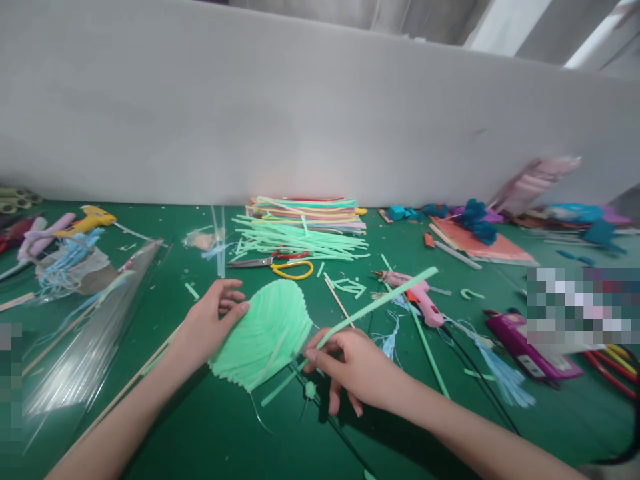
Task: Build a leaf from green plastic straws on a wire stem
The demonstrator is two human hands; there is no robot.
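A mint-green leaf shape made of chenille stems (273,320) lies on or just above the green table in front of me. My left hand (217,320) grips its upper left edge, the thumb on top and the other fingers curled behind. Between thumb and fingers of my right hand (350,367) is a long mint-green chenille stem (385,300), tilted up to the right. Its lower end passes close to the leaf's lower right edge; whether they touch I cannot tell. Under my right fingers sits a small green tuft (311,389).
Scissors with yellow and red handles (293,269) lie behind the leaf, before a pile of green stems (300,237). A pink glue gun (423,300) rests at right, near a purple device (530,347). Clear plastic sheeting (95,333) lies left; a grey panel (300,100) stands behind.
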